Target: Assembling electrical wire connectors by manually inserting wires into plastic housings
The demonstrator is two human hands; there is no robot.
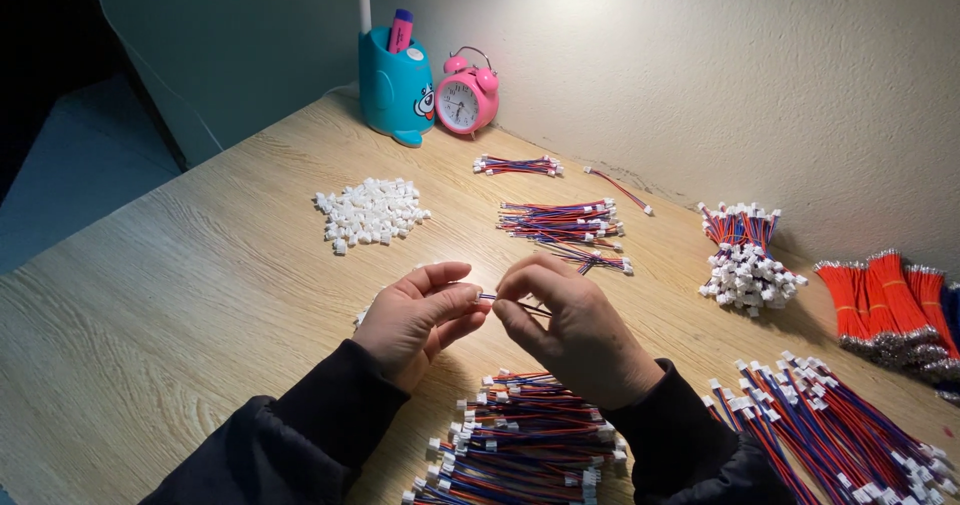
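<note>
Right now my left hand and right hand each pinch an end of one thin wire, which runs left to right between my fingertips, just above the surface. Beyond them lies a heap of white connectors; finished leads sit below my wrists.
</note>
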